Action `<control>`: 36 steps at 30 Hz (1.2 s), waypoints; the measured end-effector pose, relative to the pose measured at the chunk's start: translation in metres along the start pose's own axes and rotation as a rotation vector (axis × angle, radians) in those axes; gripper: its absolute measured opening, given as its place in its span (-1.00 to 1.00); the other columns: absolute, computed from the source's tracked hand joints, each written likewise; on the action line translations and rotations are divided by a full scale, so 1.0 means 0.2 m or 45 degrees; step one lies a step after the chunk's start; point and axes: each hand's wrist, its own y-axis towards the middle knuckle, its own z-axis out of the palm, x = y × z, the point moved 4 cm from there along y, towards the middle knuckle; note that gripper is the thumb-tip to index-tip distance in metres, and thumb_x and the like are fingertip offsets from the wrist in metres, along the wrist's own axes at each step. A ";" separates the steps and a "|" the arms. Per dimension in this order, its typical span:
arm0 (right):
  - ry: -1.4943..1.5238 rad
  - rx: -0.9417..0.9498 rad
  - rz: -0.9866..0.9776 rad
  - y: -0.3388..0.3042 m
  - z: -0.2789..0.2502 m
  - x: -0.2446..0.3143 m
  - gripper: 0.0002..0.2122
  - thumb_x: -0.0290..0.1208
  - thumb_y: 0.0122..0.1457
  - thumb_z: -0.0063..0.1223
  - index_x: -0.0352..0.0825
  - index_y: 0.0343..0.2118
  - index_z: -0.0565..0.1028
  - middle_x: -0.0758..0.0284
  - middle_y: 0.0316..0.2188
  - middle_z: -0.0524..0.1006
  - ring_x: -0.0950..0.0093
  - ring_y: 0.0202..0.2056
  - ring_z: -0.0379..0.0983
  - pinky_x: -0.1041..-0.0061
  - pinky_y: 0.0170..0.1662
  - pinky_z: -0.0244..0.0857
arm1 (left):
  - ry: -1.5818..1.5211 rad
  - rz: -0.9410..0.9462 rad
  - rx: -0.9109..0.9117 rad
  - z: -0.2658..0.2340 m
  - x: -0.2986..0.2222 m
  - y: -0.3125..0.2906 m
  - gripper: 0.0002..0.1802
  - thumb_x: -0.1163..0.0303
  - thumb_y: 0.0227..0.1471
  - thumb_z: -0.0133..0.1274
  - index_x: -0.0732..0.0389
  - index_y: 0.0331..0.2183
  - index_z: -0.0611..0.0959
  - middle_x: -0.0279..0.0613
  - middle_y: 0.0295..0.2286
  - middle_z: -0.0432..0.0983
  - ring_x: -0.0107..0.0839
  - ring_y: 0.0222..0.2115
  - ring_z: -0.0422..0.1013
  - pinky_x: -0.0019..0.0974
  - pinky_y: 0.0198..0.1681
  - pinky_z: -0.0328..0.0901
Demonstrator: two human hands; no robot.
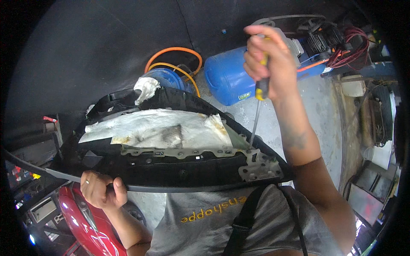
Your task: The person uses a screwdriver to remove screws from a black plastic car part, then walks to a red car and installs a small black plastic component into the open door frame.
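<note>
Head view: a red car [83, 226] sits lower left; your left hand [102, 190] clamps the near edge of the black panel [213, 171], white padding [156, 128] on it; beyond lies a blue tank [226, 77], partly hidden by your right hand [274, 59], fingers wrapped round a screwdriver [262, 89], tip at the panel's right end.

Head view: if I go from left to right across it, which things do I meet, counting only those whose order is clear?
Left hand → white wad → screwdriver → red coil.
</note>
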 end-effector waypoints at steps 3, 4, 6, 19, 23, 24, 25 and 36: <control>-1.171 -0.483 -0.156 -0.10 0.05 0.06 -0.75 -0.42 0.42 0.01 -0.31 0.09 0.53 0.40 -0.49 0.48 0.64 -0.64 0.35 0.54 -0.58 0.23 | -0.030 0.025 -0.010 0.02 -0.02 0.00 -0.52 0.14 0.13 0.18 0.16 -0.69 0.45 -0.25 -0.73 0.34 -0.25 -0.70 0.28 -0.21 -0.50 0.13; -1.238 -0.438 -0.265 -0.12 0.11 0.08 -0.69 -0.30 0.48 -0.09 -0.35 0.11 0.53 0.37 -0.46 0.53 0.62 -0.57 0.44 0.55 -0.50 0.31 | -0.023 0.018 -0.003 0.02 -0.01 -0.01 -0.52 0.14 0.14 0.17 0.16 -0.69 0.45 -0.26 -0.73 0.34 -0.25 -0.69 0.29 -0.22 -0.49 0.14; -0.962 -0.101 -0.176 -0.07 0.10 0.11 -0.64 -0.21 0.49 -0.13 -0.35 0.13 0.52 0.34 -0.43 0.57 0.59 -0.47 0.51 0.53 -0.36 0.39 | -0.007 0.003 -0.005 0.01 -0.01 -0.01 -0.53 0.15 0.14 0.16 0.16 -0.69 0.45 -0.26 -0.73 0.35 -0.25 -0.69 0.30 -0.22 -0.49 0.14; 0.169 0.158 0.034 0.03 0.06 -0.02 -0.77 -0.27 0.46 -0.09 -0.32 -0.15 0.54 0.28 -0.42 0.52 0.58 -0.66 0.28 0.52 -0.56 0.24 | -0.040 -0.029 0.064 0.01 0.02 -0.03 -0.47 0.14 0.18 0.20 0.26 -0.66 0.43 -0.13 -0.67 0.32 -0.13 -0.65 0.25 -0.16 -0.49 0.08; -1.243 -0.379 -0.312 -0.09 0.16 0.08 -0.75 -0.25 0.51 -0.08 -0.32 -0.11 0.54 0.41 -0.50 0.48 0.65 -0.58 0.39 0.56 -0.54 0.26 | -0.005 0.019 0.010 0.01 -0.01 0.01 -0.53 0.17 0.16 0.16 0.17 -0.68 0.44 -0.25 -0.73 0.33 -0.23 -0.70 0.28 -0.21 -0.49 0.14; -1.249 -0.351 -0.341 -0.10 0.18 0.10 -0.70 -0.20 0.52 -0.11 -0.34 -0.14 0.56 0.41 -0.49 0.50 0.64 -0.49 0.46 0.56 -0.45 0.33 | 0.002 0.018 0.004 0.01 -0.01 0.00 -0.53 0.17 0.16 0.16 0.17 -0.68 0.44 -0.26 -0.73 0.33 -0.23 -0.70 0.28 -0.21 -0.49 0.13; -1.051 -0.212 -0.277 -0.08 0.18 0.11 -0.68 -0.18 0.51 -0.12 -0.34 -0.16 0.57 0.36 -0.44 0.54 0.60 -0.45 0.50 0.55 -0.38 0.38 | 0.004 0.021 0.006 0.01 -0.01 0.00 -0.53 0.17 0.16 0.16 0.17 -0.68 0.44 -0.26 -0.73 0.33 -0.23 -0.70 0.27 -0.21 -0.49 0.13; 0.254 0.241 0.104 0.07 -0.01 -0.06 -0.77 -0.19 0.49 -0.11 -0.23 -0.18 0.49 0.36 -0.45 0.49 0.60 -0.57 0.40 0.43 -0.59 0.28 | 0.002 0.016 -0.002 0.01 0.01 0.00 -0.51 0.17 0.16 0.16 0.18 -0.70 0.43 -0.25 -0.73 0.32 -0.23 -0.70 0.27 -0.20 -0.50 0.12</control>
